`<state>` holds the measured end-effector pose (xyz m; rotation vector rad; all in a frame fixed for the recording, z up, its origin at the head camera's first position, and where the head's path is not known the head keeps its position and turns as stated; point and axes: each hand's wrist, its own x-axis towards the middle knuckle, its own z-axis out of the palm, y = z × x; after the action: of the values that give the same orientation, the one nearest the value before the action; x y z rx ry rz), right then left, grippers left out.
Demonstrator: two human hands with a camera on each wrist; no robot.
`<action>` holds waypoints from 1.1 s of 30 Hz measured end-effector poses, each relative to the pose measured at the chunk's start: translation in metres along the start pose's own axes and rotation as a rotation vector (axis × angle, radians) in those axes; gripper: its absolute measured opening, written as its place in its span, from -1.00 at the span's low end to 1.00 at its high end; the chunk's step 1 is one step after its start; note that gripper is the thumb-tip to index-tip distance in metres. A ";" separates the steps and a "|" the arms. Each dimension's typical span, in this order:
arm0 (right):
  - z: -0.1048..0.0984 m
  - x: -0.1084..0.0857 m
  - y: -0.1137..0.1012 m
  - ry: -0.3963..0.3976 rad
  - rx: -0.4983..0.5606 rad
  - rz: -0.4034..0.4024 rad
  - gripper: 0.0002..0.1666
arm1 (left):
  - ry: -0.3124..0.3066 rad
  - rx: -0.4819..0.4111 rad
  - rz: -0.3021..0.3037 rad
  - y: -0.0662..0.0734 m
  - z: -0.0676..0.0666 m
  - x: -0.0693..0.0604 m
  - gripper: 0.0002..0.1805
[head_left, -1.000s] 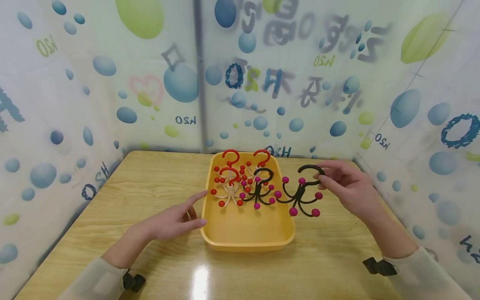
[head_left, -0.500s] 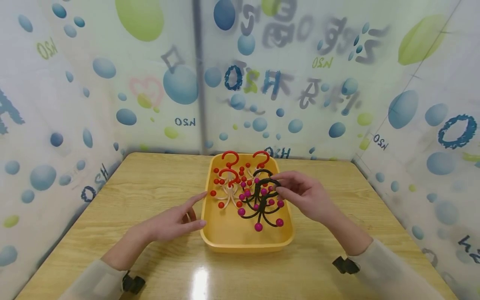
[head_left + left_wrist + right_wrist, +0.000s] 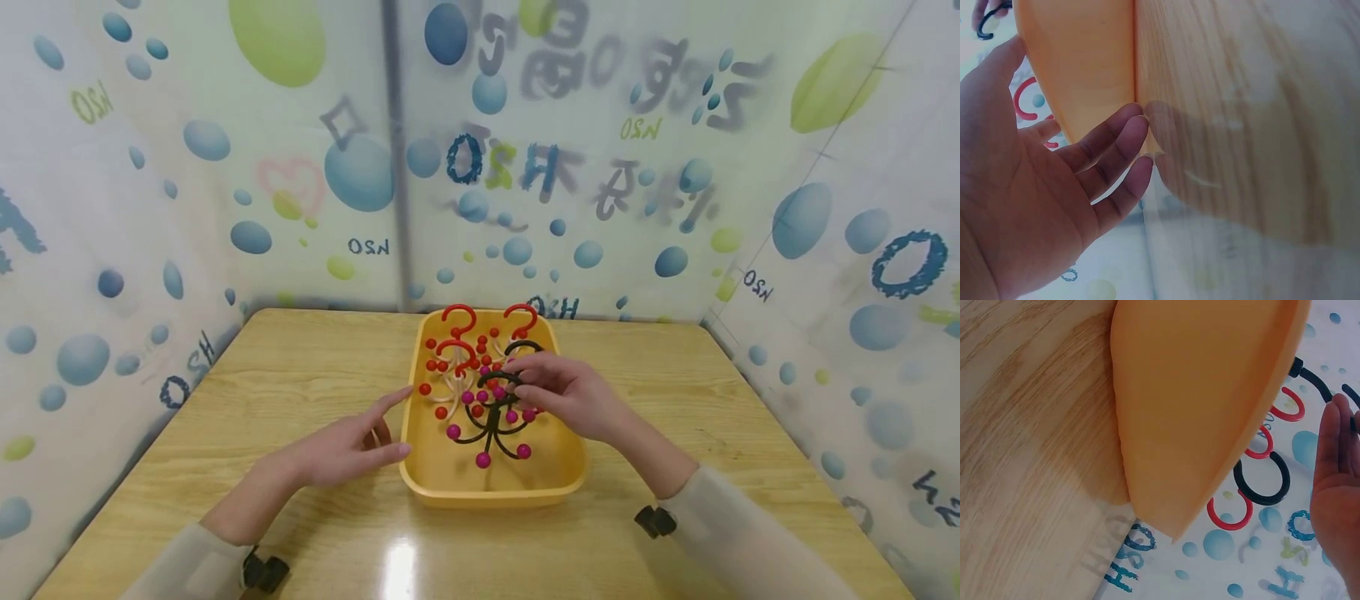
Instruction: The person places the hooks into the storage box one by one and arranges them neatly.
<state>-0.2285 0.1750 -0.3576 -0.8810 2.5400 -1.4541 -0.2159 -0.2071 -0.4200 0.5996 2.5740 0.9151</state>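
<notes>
My right hand point(image 3: 570, 396) pinches the curved top of a black multi-arm hook hanger point(image 3: 492, 419) with magenta ball tips. It is over the yellow tray point(image 3: 495, 500), tipped toward me. Whether its balls touch the tray floor I cannot tell. Behind it, partly hidden, another black hanger point(image 3: 522, 344) stands in the tray. Several hangers with red hooks and pale arms ending in red balls, such as the front red-hooked hanger point(image 3: 455, 342), fill the far left and back. At the tray's left rim, the fingers and thumb of my left hand point(image 3: 337, 450) rest extended.
The tray stands on a wooden table point(image 3: 300, 358). Patterned fabric walls point(image 3: 300, 167) enclose the back and both sides. In the right wrist view, the tray's outer side point(image 3: 1172, 412) hides most of the hangers.
My right hand has carried the black hanger from right of the tray leftward over it, in front of the other black one. My left hand stays at the rim.
</notes>
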 end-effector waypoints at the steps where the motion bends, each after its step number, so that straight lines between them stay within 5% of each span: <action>1: 0.000 0.001 0.002 -0.004 -0.005 0.008 -0.61 | 0.001 0.001 0.003 0.000 0.000 0.000 -0.02; 14: 0.006 0.008 0.017 -0.063 -0.042 0.136 -0.68 | 0.001 0.002 0.031 -0.002 -0.001 -0.001 -0.03; 33: 0.005 0.005 0.022 -0.075 0.013 0.127 -0.56 | -0.006 0.002 0.020 -0.003 -0.004 0.000 -0.02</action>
<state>-0.2406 0.1762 -0.3771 -0.7426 2.4799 -1.3732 -0.2182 -0.2116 -0.4188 0.6285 2.5686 0.9160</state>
